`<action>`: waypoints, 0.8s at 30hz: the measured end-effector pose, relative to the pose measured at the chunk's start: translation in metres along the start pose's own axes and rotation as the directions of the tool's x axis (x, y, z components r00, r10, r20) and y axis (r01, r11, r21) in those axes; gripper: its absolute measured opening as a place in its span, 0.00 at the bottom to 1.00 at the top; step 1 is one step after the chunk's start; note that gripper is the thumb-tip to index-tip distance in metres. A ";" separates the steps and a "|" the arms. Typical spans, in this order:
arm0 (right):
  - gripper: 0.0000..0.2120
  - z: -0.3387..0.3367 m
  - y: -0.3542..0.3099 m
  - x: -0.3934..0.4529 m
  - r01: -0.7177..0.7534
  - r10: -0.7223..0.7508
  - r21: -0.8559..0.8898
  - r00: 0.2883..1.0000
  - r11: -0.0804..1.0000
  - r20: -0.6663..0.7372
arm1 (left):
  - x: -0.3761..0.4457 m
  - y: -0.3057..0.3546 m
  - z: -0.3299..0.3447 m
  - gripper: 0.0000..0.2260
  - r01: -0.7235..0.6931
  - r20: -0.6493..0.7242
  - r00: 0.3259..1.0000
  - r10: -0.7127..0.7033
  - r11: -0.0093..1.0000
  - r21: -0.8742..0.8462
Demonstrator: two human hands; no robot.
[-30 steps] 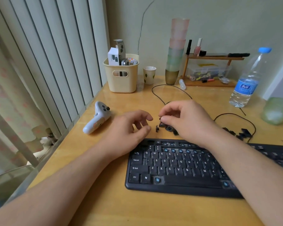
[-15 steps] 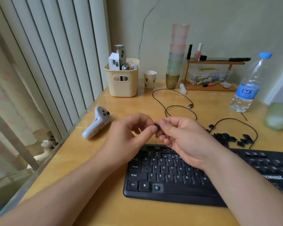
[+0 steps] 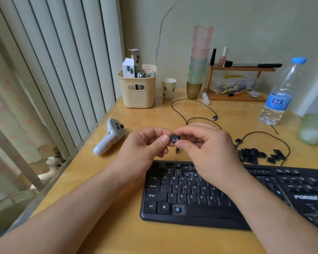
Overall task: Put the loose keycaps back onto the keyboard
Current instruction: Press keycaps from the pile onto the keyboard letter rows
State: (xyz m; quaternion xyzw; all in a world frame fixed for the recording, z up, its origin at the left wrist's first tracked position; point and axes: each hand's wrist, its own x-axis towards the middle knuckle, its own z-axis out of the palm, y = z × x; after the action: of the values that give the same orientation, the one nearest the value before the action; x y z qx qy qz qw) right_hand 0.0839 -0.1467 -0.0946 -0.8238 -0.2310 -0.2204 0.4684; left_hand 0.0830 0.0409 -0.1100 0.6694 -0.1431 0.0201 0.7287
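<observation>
Head view: one black keycap pinched between thumb and fingers of both the left hand and right hand above one keyboard, one more keycap on the desk beneath, one loose pile of keycaps right, count unclear.

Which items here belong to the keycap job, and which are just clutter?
Job: keyboard; keycap pinched between left hand and right hand; loose keycaps.
Clutter: white controller; water bottle; basket; black cable; stacked cups.
</observation>
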 end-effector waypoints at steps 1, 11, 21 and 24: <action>0.12 0.000 0.000 0.000 0.002 -0.002 -0.002 1.000 1.000 -0.005 | 0.000 0.000 0.000 0.09 0.002 -0.001 1.000 -0.002 1.000 -0.008; 0.10 -0.002 0.004 -0.002 0.050 -0.049 -0.070 0.999 0.996 0.008 | -0.002 0.002 0.001 0.10 -0.005 -0.022 1.000 0.007 0.997 0.079; 0.16 -0.003 0.005 -0.004 0.146 -0.139 -0.138 0.988 0.980 0.060 | -0.003 0.005 -0.004 0.14 -0.011 0.061 0.998 0.004 0.992 0.125; 0.14 -0.002 0.005 -0.005 0.091 -0.085 -0.116 0.995 0.989 0.056 | -0.002 0.005 -0.003 0.18 0.003 0.036 0.999 -0.005 0.998 0.065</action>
State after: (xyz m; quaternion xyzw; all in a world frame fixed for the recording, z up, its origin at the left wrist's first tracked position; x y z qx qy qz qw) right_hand 0.0827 -0.1519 -0.0996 -0.8446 -0.2654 -0.2331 0.4023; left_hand 0.0804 0.0447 -0.1064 0.6934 -0.1543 0.0112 0.7038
